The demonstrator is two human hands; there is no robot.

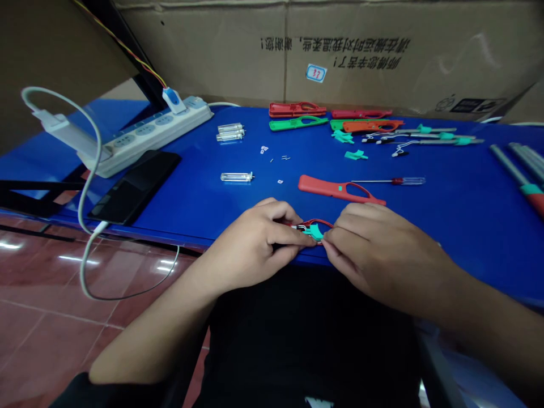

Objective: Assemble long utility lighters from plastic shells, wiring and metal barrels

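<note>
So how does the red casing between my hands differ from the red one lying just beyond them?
The held casing is largely covered by your left hand and right hand; the lying casing shows almost whole on the blue table.
The held casing has a broad teal piece at it; the lying casing shows only a small teal patch.
Both are red, with a looped opening.

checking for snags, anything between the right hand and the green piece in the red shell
Nothing visible: the right hand has its fingers at the edge of the green piece, though contact is hard to tell. A loose red shell lies farther back.
</note>
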